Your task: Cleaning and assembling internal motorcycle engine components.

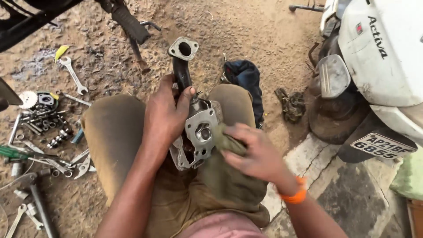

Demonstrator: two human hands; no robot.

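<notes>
A grey metal engine part (199,132) with a black curved intake pipe (181,66) rests between my knees. My left hand (165,117) grips it at the base of the pipe and holds it upright. My right hand (251,152), with an orange band on the wrist, presses an olive-green rag (224,142) against the part's machined face. More of the cloth hangs down over my lap.
Spanners, pliers, a sprocket and small loose parts (42,125) lie on the dirt at left. A white scooter (379,66) stands close at right, on a stone slab edge (308,154). A dark blue cloth (244,77) and a greasy rag (291,105) lie ahead.
</notes>
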